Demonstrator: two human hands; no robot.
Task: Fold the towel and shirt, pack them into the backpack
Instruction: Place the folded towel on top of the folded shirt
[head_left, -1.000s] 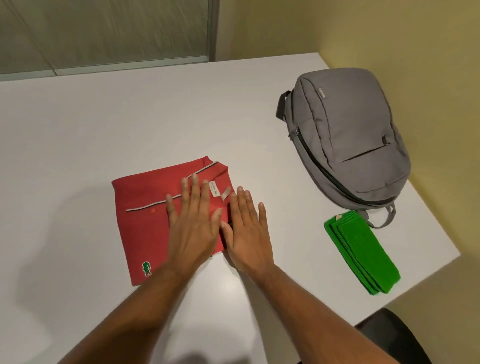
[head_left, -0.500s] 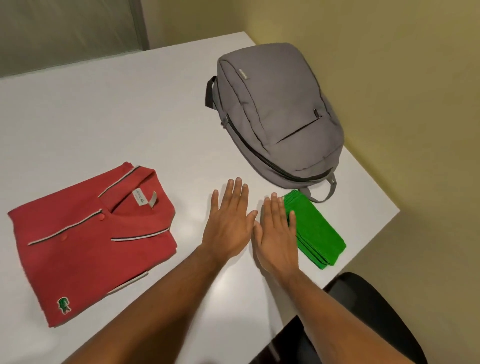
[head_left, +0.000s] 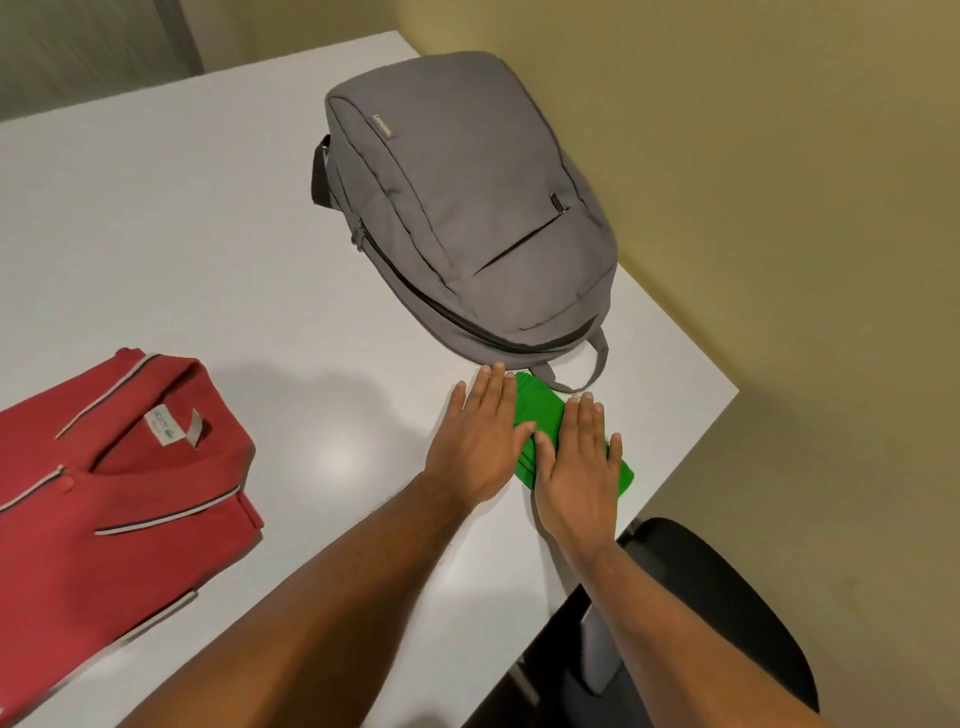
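Both hands, left hand (head_left: 480, 441) and right hand (head_left: 576, 467), lie flat with straight fingers on the folded green towel (head_left: 540, 410), grasping nothing, below the grey backpack (head_left: 462, 218) at frame centre.

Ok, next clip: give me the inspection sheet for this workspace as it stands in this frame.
Surface: white table, glossy, mostly bare between the items.
Job's things: red shirt folded at the left edge, collar up; green towel folded near the right front corner; grey backpack lying flat behind the towel, its zippers look closed.
Clutter: nothing seen.
Hands: left hand flat, fingers spread, partly over the towel's left edge; right hand flat over the towel; neither is gripping.
Cables: nothing seen.
Surroundings: yellow wall on the right, black chair below the table corner.
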